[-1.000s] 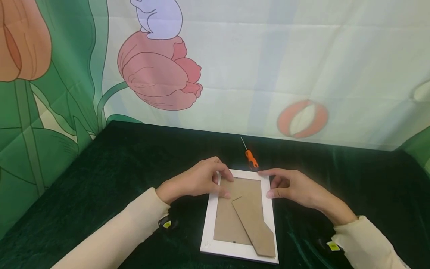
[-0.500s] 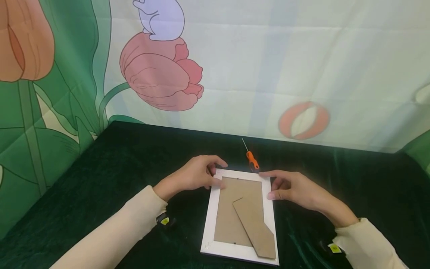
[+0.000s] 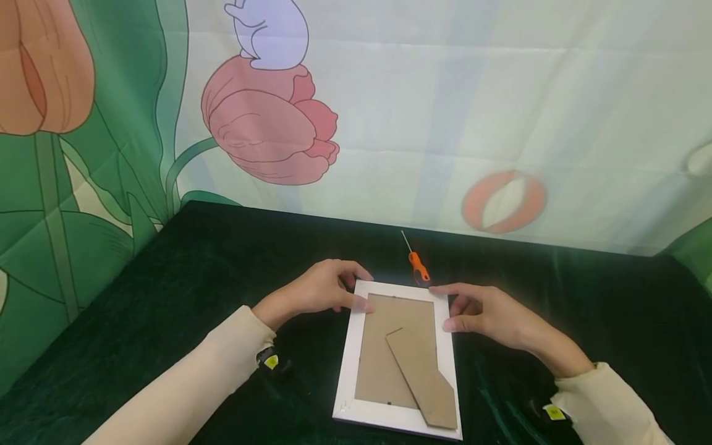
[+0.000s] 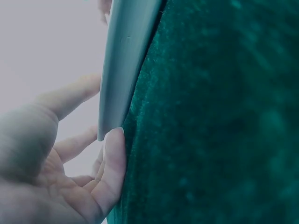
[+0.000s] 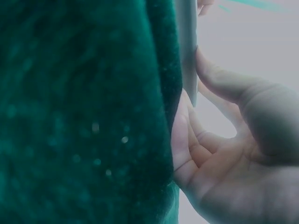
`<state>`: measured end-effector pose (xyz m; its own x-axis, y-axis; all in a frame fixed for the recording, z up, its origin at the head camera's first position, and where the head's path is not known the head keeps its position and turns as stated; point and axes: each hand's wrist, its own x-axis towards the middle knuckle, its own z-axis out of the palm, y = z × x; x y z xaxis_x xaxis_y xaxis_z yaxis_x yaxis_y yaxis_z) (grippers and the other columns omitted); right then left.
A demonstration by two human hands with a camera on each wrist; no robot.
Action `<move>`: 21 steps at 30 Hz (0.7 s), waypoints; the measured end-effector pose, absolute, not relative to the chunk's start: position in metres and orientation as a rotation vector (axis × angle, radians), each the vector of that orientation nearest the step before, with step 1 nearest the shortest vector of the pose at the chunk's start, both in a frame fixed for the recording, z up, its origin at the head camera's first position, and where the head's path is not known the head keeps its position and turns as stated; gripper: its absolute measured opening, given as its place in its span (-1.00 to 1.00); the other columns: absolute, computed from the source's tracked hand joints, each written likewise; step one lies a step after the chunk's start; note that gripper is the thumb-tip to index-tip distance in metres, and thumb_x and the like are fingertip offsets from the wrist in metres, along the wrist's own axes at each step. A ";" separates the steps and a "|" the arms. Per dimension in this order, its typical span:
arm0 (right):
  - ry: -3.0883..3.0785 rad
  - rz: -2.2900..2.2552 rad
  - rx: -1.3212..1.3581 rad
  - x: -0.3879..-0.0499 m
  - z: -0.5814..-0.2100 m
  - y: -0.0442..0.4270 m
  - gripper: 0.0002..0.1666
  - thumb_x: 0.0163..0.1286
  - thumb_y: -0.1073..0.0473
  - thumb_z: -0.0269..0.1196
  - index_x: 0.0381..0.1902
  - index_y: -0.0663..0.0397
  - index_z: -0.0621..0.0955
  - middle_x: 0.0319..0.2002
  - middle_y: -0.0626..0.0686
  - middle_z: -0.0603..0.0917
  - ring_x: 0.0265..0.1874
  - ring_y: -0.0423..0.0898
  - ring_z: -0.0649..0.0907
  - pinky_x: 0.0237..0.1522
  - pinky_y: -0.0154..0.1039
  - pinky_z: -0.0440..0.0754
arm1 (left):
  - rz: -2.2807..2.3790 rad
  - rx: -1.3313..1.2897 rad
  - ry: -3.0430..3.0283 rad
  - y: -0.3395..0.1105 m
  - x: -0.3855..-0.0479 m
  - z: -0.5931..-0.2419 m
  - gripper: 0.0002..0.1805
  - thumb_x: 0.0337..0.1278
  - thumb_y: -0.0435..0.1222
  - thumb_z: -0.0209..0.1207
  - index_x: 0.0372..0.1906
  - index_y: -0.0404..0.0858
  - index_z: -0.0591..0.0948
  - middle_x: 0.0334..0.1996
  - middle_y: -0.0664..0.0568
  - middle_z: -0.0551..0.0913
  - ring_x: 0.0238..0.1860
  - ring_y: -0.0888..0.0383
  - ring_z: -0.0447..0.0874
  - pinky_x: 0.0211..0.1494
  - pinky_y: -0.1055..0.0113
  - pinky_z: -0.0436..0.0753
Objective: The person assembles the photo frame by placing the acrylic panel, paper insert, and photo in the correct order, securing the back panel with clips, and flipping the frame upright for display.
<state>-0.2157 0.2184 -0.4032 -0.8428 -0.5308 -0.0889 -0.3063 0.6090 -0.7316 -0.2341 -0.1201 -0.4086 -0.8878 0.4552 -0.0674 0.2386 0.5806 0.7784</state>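
A white picture frame (image 3: pixel 346 364) lies face down on dark green cloth, its brown backing board (image 3: pixel 378 371) showing. The brown stand leg (image 3: pixel 425 386) slants across the back to the lower right corner. At the far left corner my left hand (image 3: pixel 314 289) grips the frame, thumb on top. My right hand (image 3: pixel 495 314) holds the far right corner, its thumb on the right border and a finger along the far edge. Both wrist views show fingertips tucked low against the frame's side (image 4: pixel 122 65), between it and the cloth.
An orange-handled screwdriver (image 3: pixel 418 266) lies just beyond the frame's far edge, its shaft pointing away. Green velvety cloth (image 3: pixel 222 247) covers the table. A printed curtain (image 3: pixel 389 111) with flowers hangs behind it.
My left hand has shifted left, off the backing board and onto the frame's far left corner. The right hand keeps its place. The frame has hardly moved.
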 end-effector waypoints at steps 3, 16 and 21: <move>2.539 -1.073 -0.681 -0.216 -0.403 0.219 -0.25 0.35 0.01 0.54 0.43 0.05 0.59 -0.21 -0.02 0.67 -0.32 -0.06 0.68 -0.23 -0.17 0.75 | 1.210 0.575 2.540 -0.120 -0.235 -0.410 -0.45 0.13 -0.10 0.57 0.20 -0.15 0.69 -0.17 -0.03 0.60 -0.28 0.03 0.67 -0.31 0.28 0.75; 2.541 -1.050 -0.688 -0.217 -0.400 0.220 -0.26 0.37 -0.03 0.52 0.44 0.02 0.59 -0.21 -0.02 0.68 -0.29 -0.05 0.69 -0.19 -0.17 0.76 | 1.234 0.599 2.552 -0.118 -0.233 -0.409 -0.48 0.14 -0.10 0.56 0.15 -0.17 0.69 -0.21 -0.02 0.62 -0.28 0.04 0.66 -0.33 0.26 0.75; 2.530 -1.047 -0.675 -0.217 -0.402 0.221 -0.25 0.37 -0.05 0.52 0.44 0.01 0.59 -0.20 0.00 0.68 -0.28 -0.02 0.70 -0.17 -0.16 0.76 | 1.246 0.607 2.543 -0.119 -0.233 -0.412 -0.49 0.14 -0.10 0.56 0.15 -0.16 0.69 -0.21 -0.01 0.62 -0.27 0.04 0.66 -0.32 0.26 0.75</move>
